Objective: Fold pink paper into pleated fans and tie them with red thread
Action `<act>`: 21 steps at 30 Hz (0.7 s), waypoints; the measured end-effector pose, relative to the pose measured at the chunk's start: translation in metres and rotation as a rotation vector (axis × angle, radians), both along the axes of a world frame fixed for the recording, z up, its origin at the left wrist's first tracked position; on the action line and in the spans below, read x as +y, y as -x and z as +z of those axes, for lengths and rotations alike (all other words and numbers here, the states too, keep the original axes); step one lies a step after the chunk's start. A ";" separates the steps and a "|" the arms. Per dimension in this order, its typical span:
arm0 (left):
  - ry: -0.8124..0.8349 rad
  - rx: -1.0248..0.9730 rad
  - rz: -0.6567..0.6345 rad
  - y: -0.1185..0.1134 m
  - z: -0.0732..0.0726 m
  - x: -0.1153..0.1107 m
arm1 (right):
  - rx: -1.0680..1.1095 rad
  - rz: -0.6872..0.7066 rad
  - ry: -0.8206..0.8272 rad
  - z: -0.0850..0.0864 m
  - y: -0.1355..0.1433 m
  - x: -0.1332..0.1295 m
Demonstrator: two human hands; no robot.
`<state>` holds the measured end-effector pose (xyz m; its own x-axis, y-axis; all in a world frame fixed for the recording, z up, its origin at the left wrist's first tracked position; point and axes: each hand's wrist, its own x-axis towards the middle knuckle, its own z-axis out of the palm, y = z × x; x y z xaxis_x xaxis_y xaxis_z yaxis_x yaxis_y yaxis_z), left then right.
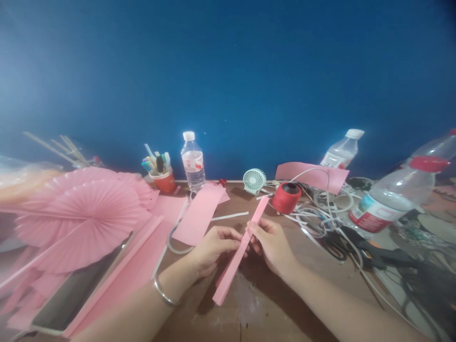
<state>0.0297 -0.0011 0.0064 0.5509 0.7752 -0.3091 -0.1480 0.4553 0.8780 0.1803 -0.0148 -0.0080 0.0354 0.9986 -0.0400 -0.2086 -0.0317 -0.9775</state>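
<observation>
A narrow folded strip of pink paper (235,266) slants over the middle of the table, its lower end toward me. My left hand (219,247), with a bangle on the wrist, pinches it from the left side near its middle. From the right, my right hand (269,242) grips the same strip a little higher, thumb on top. Some fingertips of both hands are hidden behind the paper. Left of my hands lie pleated pink paper fans (92,209) and a flat pink sheet (197,213).
A dark-screened phone or tablet (76,294) lies under the fans. Farther back stand a cup of pens (163,180), a water bottle (193,164) and a small mint fan (254,181). A red round object (286,198), tangled cables (320,218) and a large bottle (388,204) crowd the right.
</observation>
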 end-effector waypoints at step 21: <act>-0.226 0.105 0.027 0.002 -0.017 0.004 | -0.295 0.017 -0.126 0.001 0.002 -0.011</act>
<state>0.0278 0.0033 -0.0109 0.5034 0.8449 -0.1808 -0.0603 0.2431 0.9681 0.1787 -0.0257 -0.0068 0.0102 0.9955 0.0940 0.0842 0.0928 -0.9921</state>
